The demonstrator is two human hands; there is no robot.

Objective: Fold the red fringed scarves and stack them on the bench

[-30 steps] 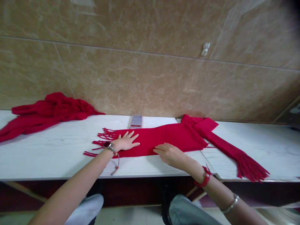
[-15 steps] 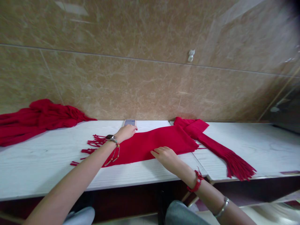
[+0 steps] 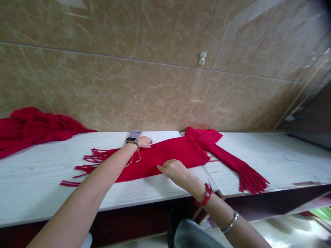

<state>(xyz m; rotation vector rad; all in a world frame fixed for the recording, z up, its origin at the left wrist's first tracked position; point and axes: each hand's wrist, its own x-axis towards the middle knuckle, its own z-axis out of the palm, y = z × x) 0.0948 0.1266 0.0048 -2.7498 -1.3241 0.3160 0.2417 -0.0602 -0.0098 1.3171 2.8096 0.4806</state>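
A red fringed scarf (image 3: 152,160) lies flat and folded on the white table, its fringe spread to the left. My left hand (image 3: 144,141) reaches across the scarf to its far edge, beside a phone (image 3: 134,134) with a lit screen. One finger extends toward the phone; whether it touches the screen I cannot tell. My right hand (image 3: 172,168) rests at the scarf's near edge, fingers loosely bent and thumb apart to the left. No grip on the cloth is visible. A narrower fringed part of red cloth (image 3: 230,160) runs off to the right, partly crumpled by the wall.
A heap of crumpled red cloth (image 3: 38,127) lies at the left against the brown tiled wall (image 3: 108,93). The white table (image 3: 41,175) has a seam right of my right hand. A small white cat-shaped piece (image 3: 202,58) sticks to the wall.
My left hand has lifted off the scarf's fringed end and moved away from me to the phone. My right hand stays at the near edge, its fingers more bent. The view has shifted right.
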